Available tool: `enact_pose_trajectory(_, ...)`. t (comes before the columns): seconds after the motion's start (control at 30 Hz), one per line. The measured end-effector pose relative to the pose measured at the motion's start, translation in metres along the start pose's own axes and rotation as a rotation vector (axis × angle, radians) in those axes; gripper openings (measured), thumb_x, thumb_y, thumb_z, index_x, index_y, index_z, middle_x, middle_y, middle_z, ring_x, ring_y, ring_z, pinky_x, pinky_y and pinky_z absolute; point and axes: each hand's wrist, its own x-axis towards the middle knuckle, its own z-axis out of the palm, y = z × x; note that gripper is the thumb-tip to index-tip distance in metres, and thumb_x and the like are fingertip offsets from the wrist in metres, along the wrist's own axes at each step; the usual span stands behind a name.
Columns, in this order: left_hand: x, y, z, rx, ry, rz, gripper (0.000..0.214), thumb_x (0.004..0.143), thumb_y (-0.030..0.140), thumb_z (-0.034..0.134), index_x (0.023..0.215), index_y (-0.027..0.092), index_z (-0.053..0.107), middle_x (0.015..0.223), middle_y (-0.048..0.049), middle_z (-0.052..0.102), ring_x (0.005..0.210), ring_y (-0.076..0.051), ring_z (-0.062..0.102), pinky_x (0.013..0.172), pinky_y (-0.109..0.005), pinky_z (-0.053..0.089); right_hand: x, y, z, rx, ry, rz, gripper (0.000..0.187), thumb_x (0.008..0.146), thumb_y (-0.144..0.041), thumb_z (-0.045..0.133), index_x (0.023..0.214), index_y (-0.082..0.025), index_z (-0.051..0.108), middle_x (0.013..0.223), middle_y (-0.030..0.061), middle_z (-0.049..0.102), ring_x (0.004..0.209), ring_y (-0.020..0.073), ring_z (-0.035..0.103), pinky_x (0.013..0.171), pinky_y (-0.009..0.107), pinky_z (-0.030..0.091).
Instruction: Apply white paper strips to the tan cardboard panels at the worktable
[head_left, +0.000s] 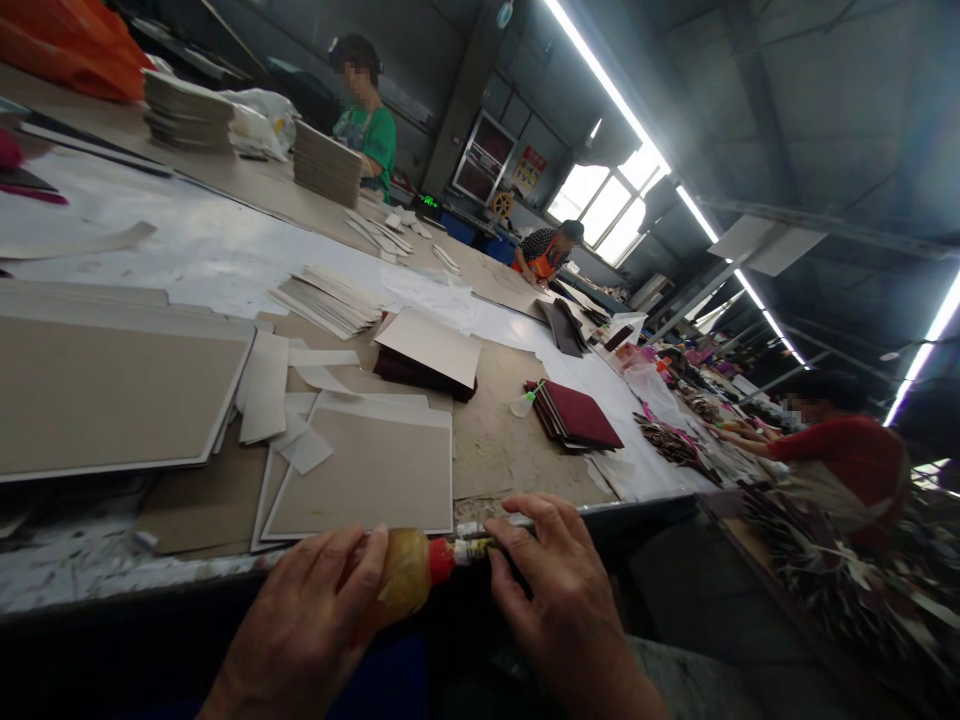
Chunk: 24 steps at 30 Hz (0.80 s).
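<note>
A squeeze bottle [406,578] of amber, glue-like liquid lies sideways over the table's front edge, its red cap [441,560] pointing right. My left hand [300,610] is wrapped round the bottle's body. A pale nozzle with yellow and dark wrapping [470,549] extends from the cap. My right hand [551,580] has thumb and index finger at either side of the nozzle's tip, which sits between them. Just beyond the hands lie a grey-brown board with white edges [367,470] and a worn brown sheet [495,430].
Large boards [112,390] and paper strips [264,385] lie at left. Maroon covers [577,413] sit at right beside a small green-tipped bottle [523,402]. A person in green [381,145], one in an orange apron [544,255] and one in red [847,460] are nearby.
</note>
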Motion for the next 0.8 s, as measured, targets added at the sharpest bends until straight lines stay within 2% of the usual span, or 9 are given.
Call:
enact_pose_trajectory(0.13,0.0,-0.003,0.001,0.01,-0.039,0.015,0.033,0.079,0.006,0.043,0.11,0.008,0.052,0.098,-0.0143,0.056,0.09,-0.027,0.052,0.079,-0.044,0.043,0.006,-0.001,0.004,0.006,-0.063,-0.019,0.018,0.074,-0.005,0.05,0.084,-0.018,0.06,0.099,0.0074,0.058,0.098,0.0235,0.048,0.083,0.039,0.044)
enact_pose_trajectory(0.27,0.0,-0.006,-0.001,0.004,-0.087,0.003,0.038,0.077,0.006,0.042,0.114,0.013,0.049,0.098,-0.0124,0.057,0.091,-0.026,0.053,0.081,-0.043,0.043,0.007,0.001,0.012,-0.002,-0.103,-0.033,0.018,0.073,-0.004,0.045,0.079,-0.017,0.055,0.087,0.0071,0.058,0.088,0.0225,0.051,0.079,0.039,0.044)
enact_pose_trajectory(0.37,0.001,-0.007,0.0,0.019,-0.093,-0.002,0.037,0.079,0.008,0.04,0.114,0.015,0.048,0.098,-0.0116,0.058,0.09,-0.025,0.053,0.08,-0.042,0.045,0.007,0.004,0.021,-0.011,-0.095,0.006,0.017,0.073,-0.004,0.042,0.076,-0.017,0.052,0.077,0.0059,0.056,0.078,0.0202,0.052,0.072,0.035,0.045)
enact_pose_trajectory(0.53,0.005,-0.004,0.006,0.064,-0.085,-0.005,0.035,0.076,0.006,0.042,0.11,0.01,0.05,0.094,-0.0129,0.058,0.085,-0.025,0.054,0.074,-0.041,0.047,0.008,0.012,0.035,0.007,-0.092,0.104,0.018,0.069,-0.003,0.041,0.074,-0.019,0.047,0.072,0.0031,0.051,0.07,0.017,0.052,0.066,0.029,0.046)
enact_pose_trajectory(0.8,0.003,0.003,0.019,0.052,-0.113,-0.097,0.041,0.067,0.002,0.047,0.107,0.01,0.05,0.089,-0.0121,0.056,0.078,-0.024,0.053,0.068,-0.042,0.05,0.013,0.02,0.055,0.028,-0.007,0.191,0.017,0.069,-0.003,0.039,0.072,-0.019,0.044,0.07,0.0022,0.049,0.067,0.0163,0.052,0.065,0.029,0.045)
